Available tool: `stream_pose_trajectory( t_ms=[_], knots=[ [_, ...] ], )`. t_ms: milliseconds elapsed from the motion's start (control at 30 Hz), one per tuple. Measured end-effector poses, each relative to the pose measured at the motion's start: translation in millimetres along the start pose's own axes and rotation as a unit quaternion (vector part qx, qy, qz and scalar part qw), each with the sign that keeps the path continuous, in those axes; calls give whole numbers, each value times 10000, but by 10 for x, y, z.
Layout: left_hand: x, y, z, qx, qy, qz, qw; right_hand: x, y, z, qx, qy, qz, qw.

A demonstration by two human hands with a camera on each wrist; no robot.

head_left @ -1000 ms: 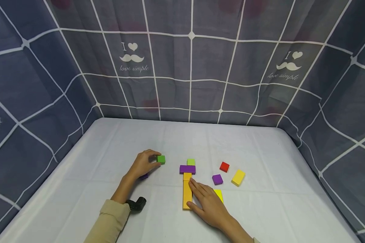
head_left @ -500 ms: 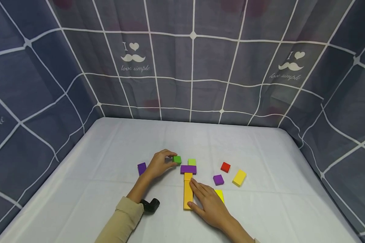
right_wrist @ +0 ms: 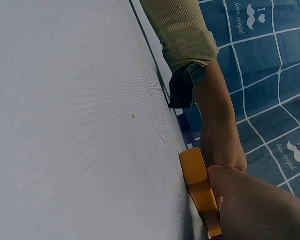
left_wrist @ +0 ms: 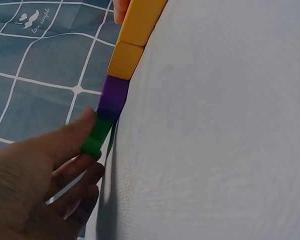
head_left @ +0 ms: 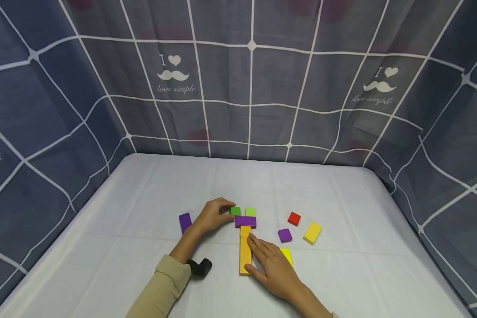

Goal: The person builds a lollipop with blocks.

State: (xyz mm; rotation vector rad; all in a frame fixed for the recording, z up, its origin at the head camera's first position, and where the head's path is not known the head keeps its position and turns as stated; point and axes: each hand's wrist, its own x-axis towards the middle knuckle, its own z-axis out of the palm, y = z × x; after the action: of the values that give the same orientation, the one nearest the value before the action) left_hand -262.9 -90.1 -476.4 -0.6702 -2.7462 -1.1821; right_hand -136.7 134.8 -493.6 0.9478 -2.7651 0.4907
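My left hand (head_left: pixel 213 215) pinches a small green block (head_left: pixel 235 211) between thumb and fingers. That block sits at the far left end of a crosswise purple block (head_left: pixel 245 221); in the left wrist view the green block (left_wrist: pixel 96 135) meets the purple one (left_wrist: pixel 113 96). A light green block (head_left: pixel 250 212) stands behind the purple block's right end. Toward me from it run a short orange block (head_left: pixel 245 230) and a long orange block (head_left: pixel 244 258) in line. My right hand (head_left: pixel 276 271) rests along their right side, fingers straight, thumb near the long one's near end.
To the right lie a red block (head_left: pixel 294 218), a small purple block (head_left: pixel 285 235) and a yellow block (head_left: pixel 312 233). Another yellow block (head_left: pixel 287 255) is partly under my right hand. A purple block (head_left: pixel 185 222) lies left of my left hand. White cloth (head_left: pixel 342 274) covers the table.
My left hand has carried the green block rightward, then slightly toward me, up to the crosswise purple block. The purple block at left has come into fuller view. My right hand has stayed put.
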Motion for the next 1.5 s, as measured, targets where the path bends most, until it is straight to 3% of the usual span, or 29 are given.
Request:
stream_pose_trajectory(
  t_ms=[167,600,800,1300,1500],
  knots=[
    [-2,6,-8,-41,-135,-40,9999,3,4,11,8,97,14,10000],
    [4,-16,-24,-36,-516,272,9983,4,4,4,40,8,33,10000],
    [8,-9,-28,-69,-635,234,9977,6,7,8,68,24,39,10000],
    [9,-22,-15,-56,-620,328,9975,10,12,7,78,-26,45,10000],
    [-25,21,-60,-21,-467,303,9984,6,17,10,99,26,31,9999]
  ],
)
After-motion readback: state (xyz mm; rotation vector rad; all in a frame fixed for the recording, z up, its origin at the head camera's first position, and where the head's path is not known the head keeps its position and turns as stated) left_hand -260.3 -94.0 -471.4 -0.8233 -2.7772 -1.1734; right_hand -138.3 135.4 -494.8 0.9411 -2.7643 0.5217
